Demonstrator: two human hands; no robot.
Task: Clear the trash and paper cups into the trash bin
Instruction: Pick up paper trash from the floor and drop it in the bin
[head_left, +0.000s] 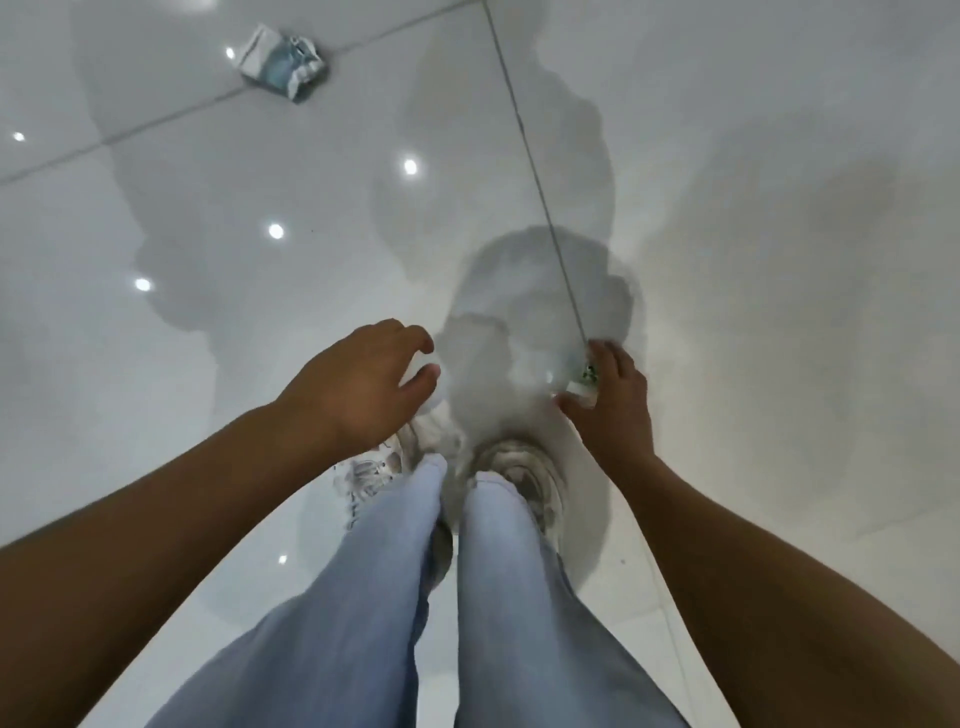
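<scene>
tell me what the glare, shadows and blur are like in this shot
Head view: round ceiling-light glare spots dot the glossy white tiled floor; several overlapping soft grey shadows of the person spread ahead of the feet; the small pale object pinched in the right hand is motion-blurred; wide-angle distortion stretches the forearms; the crumpled white-and-teal wrapper stays fairly sharp.

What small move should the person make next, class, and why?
Probably step toward the crumpled wrapper on the tiled floor and reach with the left hand, which holds nothing. The right hand already grips something small and pale. No bin is in view.
</scene>
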